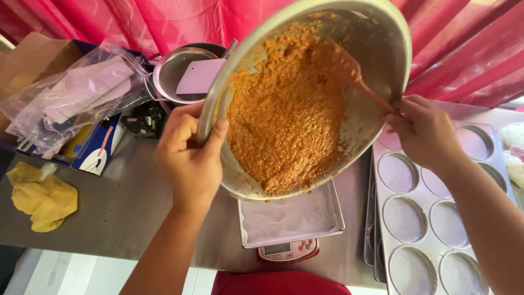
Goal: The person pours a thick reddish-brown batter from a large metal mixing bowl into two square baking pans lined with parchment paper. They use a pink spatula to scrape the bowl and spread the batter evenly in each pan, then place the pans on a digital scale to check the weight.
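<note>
While the left hand [188, 158] clamps the rim of a large steel mixing bowl [376, 49], thumb hooked inside, the bowl stands tilted steeply toward the camera. Right hand [423, 131] closed on the handle of a spatula [341, 65], blade smeared and pressed into the orange-brown batter [284, 114] that coats the bowl's lower side. Directly beneath the bowl's low edge: a lined rectangular baking tin [292, 218] resting on a small kitchen scale [286, 251]. Right of it, a tray of round moulds [431, 218], cavities lined. Behind the bowl, a smaller steel bowl [180, 71] holding a pale scraper [199, 76]. Far left on the steel table [125, 202]: yellow cloth [43, 199], plastic bags [82, 93].
</note>
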